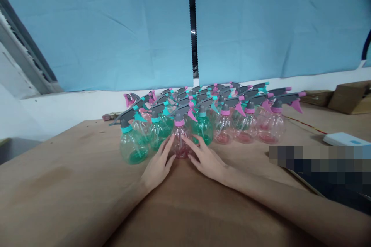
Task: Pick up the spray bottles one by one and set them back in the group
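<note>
A clear pink spray bottle (180,139) with a grey trigger head and pink collar stands at the front of a cluster of several pink and green spray bottles (203,112) on the brown table (72,177). My left hand (158,164) rests against its left side, fingers stretched along the bottle. My right hand (207,158) touches its right side, fingers likewise extended. Both hands cup the bottle between them. A green bottle (132,144) stands just left of my left hand.
Blue sheets (116,27) hang behind the table above a white wall strip. Cardboard boxes (348,96) lie at the far right, a white and blue flat object (344,139) nearer, and a thin red cord (304,123) runs across the table.
</note>
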Demonstrator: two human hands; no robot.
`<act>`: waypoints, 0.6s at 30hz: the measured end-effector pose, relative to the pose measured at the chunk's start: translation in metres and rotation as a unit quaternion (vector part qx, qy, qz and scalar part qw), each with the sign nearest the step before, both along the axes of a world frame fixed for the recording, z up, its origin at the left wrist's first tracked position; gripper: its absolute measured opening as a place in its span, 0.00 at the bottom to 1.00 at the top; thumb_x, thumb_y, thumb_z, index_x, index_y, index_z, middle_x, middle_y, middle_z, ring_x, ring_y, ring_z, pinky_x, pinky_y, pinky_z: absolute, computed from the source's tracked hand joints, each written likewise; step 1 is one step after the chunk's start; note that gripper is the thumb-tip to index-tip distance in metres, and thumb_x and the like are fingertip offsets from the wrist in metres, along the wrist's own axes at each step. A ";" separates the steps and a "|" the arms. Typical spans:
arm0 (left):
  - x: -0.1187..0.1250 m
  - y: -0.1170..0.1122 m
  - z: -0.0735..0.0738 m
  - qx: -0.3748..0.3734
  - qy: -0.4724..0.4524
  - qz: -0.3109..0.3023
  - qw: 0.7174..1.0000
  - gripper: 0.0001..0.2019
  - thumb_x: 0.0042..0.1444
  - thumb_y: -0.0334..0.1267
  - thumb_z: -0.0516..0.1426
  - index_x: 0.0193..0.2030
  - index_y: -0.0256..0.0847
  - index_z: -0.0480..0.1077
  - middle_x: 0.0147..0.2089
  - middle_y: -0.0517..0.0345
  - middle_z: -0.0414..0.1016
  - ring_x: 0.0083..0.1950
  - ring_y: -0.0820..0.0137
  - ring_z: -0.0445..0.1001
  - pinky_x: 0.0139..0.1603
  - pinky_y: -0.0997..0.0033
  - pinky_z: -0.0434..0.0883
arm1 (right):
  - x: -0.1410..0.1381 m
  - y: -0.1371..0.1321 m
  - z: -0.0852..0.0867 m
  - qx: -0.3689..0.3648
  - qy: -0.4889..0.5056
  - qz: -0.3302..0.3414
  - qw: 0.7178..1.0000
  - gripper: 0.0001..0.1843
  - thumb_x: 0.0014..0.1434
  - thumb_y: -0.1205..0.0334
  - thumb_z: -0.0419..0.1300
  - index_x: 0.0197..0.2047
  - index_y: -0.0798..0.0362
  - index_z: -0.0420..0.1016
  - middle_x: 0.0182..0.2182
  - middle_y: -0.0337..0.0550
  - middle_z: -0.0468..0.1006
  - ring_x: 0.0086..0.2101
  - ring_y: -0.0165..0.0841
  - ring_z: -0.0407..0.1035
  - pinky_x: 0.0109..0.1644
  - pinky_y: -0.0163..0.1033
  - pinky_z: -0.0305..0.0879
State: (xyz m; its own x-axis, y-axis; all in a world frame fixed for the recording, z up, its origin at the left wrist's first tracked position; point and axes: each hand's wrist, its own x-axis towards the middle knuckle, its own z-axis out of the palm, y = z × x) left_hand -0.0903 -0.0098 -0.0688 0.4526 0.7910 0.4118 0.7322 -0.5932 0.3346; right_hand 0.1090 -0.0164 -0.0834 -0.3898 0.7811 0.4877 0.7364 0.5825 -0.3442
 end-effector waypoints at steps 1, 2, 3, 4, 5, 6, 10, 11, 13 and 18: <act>0.000 0.000 0.001 -0.004 0.003 0.004 1.000 0.29 0.62 0.36 0.43 0.66 0.51 0.33 0.68 0.54 0.43 0.67 0.63 0.49 0.62 0.56 0.56 | -0.001 0.000 0.001 -0.010 0.001 -0.002 1.000 0.35 0.60 0.67 0.47 0.66 0.40 0.37 0.59 0.55 0.50 0.44 0.39 0.68 0.42 0.47 0.70; 0.001 0.000 0.001 -0.010 0.007 0.007 1.000 0.29 0.62 0.36 0.43 0.67 0.51 0.33 0.68 0.53 0.44 0.66 0.62 0.50 0.61 0.56 0.57 | -0.001 0.000 0.003 -0.020 0.001 -0.005 1.000 0.35 0.60 0.67 0.47 0.66 0.40 0.36 0.59 0.55 0.50 0.42 0.38 0.69 0.42 0.47 0.70; 0.001 -0.001 0.001 -0.018 0.012 0.010 1.000 0.30 0.62 0.36 0.44 0.67 0.51 0.32 0.68 0.53 0.44 0.66 0.61 0.51 0.60 0.55 0.59 | -0.002 0.000 0.004 -0.030 0.002 -0.009 0.999 0.35 0.60 0.67 0.47 0.66 0.40 0.36 0.59 0.55 0.50 0.41 0.38 0.69 0.42 0.47 0.70; 0.001 -0.001 0.001 -0.028 0.017 0.013 0.999 0.30 0.61 0.36 0.44 0.67 0.51 0.33 0.68 0.52 0.44 0.65 0.60 0.52 0.59 0.54 0.60 | -0.002 0.000 0.006 -0.040 0.001 -0.013 0.999 0.36 0.59 0.67 0.47 0.66 0.40 0.36 0.59 0.55 0.51 0.39 0.37 0.70 0.42 0.47 0.69; 0.001 -0.001 0.001 -0.037 0.024 0.016 0.999 0.31 0.61 0.36 0.45 0.67 0.51 0.33 0.68 0.51 0.43 0.65 0.58 0.53 0.59 0.53 0.61 | -0.003 0.000 0.007 -0.049 0.000 -0.017 0.999 0.36 0.59 0.68 0.47 0.66 0.40 0.36 0.59 0.56 0.51 0.38 0.37 0.71 0.42 0.47 0.69; 0.002 -0.001 0.001 -0.046 0.030 0.019 0.998 0.31 0.60 0.36 0.45 0.67 0.50 0.34 0.68 0.50 0.43 0.64 0.57 0.54 0.58 0.53 0.61 | -0.004 -0.001 0.008 -0.055 -0.001 -0.021 0.998 0.36 0.59 0.68 0.47 0.66 0.41 0.36 0.58 0.57 0.51 0.37 0.36 0.71 0.42 0.48 0.69; 0.003 -0.003 0.001 -0.069 0.041 0.030 0.996 0.31 0.60 0.38 0.45 0.67 0.49 0.34 0.68 0.47 0.41 0.63 0.54 0.56 0.57 0.52 0.62 | -0.006 -0.001 0.006 -0.065 -0.002 -0.023 0.998 0.38 0.58 0.69 0.48 0.67 0.42 0.34 0.58 0.59 0.51 0.36 0.36 0.71 0.43 0.47 0.68; 0.003 -0.003 0.001 -0.072 0.041 0.030 0.996 0.31 0.60 0.38 0.45 0.67 0.49 0.33 0.68 0.46 0.40 0.63 0.54 0.56 0.57 0.52 0.62 | -0.006 -0.001 0.005 -0.063 -0.002 -0.024 0.998 0.38 0.58 0.70 0.48 0.67 0.42 0.34 0.57 0.58 0.52 0.36 0.36 0.70 0.43 0.47 0.68; 0.004 -0.004 0.001 -0.076 0.042 0.030 0.996 0.31 0.60 0.38 0.45 0.67 0.48 0.32 0.69 0.46 0.37 0.63 0.53 0.57 0.57 0.51 0.62 | -0.007 -0.001 0.001 -0.058 -0.003 -0.026 0.998 0.38 0.58 0.70 0.47 0.67 0.43 0.33 0.56 0.58 0.53 0.38 0.36 0.70 0.43 0.47 0.67; 0.004 -0.004 -0.001 -0.081 0.054 0.030 0.995 0.31 0.60 0.40 0.45 0.67 0.47 0.32 0.69 0.44 0.32 0.62 0.52 0.58 0.56 0.52 0.63 | -0.009 0.001 -0.008 -0.030 -0.023 -0.022 0.999 0.40 0.57 0.71 0.48 0.67 0.47 0.33 0.53 0.54 0.59 0.47 0.40 0.64 0.50 0.47 0.63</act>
State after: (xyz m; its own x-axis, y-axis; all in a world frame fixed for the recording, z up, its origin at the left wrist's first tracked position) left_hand -0.0866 -0.0137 -0.0695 0.4376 0.8696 0.2286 0.8010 -0.4925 0.3404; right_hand 0.1000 -0.0157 -0.0909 -0.3762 0.8252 0.4214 0.7763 0.5290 -0.3428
